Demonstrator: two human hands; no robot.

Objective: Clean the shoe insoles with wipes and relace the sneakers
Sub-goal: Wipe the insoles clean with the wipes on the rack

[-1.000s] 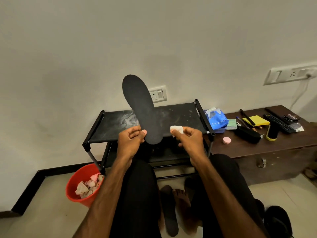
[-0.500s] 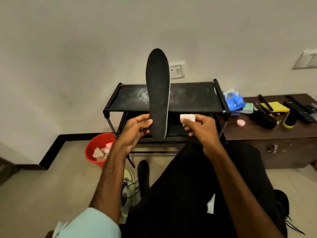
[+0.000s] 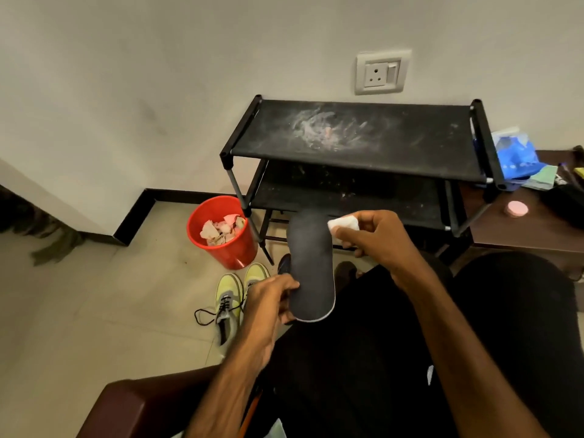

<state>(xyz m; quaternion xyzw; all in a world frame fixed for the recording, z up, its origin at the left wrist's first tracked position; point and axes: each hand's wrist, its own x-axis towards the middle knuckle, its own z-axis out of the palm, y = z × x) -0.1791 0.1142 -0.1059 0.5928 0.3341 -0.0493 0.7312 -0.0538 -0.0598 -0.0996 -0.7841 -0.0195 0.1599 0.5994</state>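
Left hand (image 3: 272, 300) grips the near end of the dark insole (image 3: 313, 267), which is held above the lap with its far end toward the black shoe rack (image 3: 363, 137). Right hand (image 3: 377, 237) pinches a folded white wipe (image 3: 343, 223) at the insole's far right edge; contact cannot be confirmed. Open tiled floor (image 3: 94, 311) lies left of the yellow-green sneakers (image 3: 228, 292) and the red bucket (image 3: 235, 252). Insole: flat, matte, rounded, with a pale rim.

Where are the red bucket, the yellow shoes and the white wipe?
red bucket (image 3: 235, 252), head view, on its front wall
yellow shoes (image 3: 228, 288), head view, on the left one's toe
white wipe (image 3: 343, 223), head view, on its middle
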